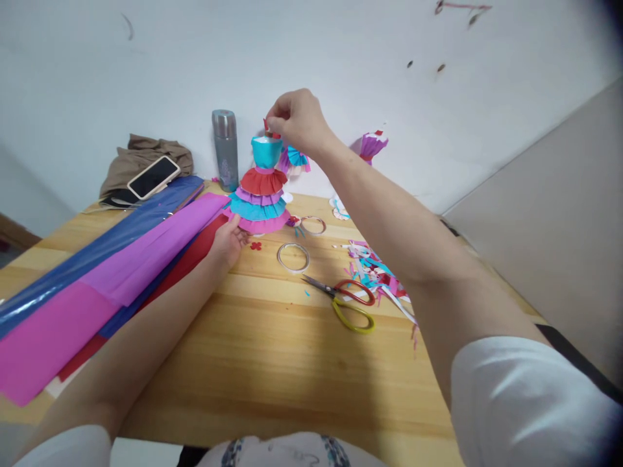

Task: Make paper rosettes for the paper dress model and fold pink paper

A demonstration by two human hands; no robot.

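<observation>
A small paper dress [260, 183] stands upright at the back of the table, with a turquoise bodice and ruffled tiers of red, purple, turquoise and pink. Above its neckline, my right hand [298, 120] pinches a small red paper piece [266, 126]; its exact shape is partly hidden by the fingers. Low on the left side, my left hand [230, 240] has its curled fingers and thumb at the pink hem, holding the dress there. A red flower-shaped cutout [256, 246] lies just right of the left hand.
Open scissors [341, 297], two rings of tape [293, 257] and a heap of paper scraps [372, 266] lie on the table [272, 363]. Leftward are crepe paper sheets [111, 279], a phone [154, 178] and brown cloth [141, 155]. A grey flask [225, 149] stands by the wall.
</observation>
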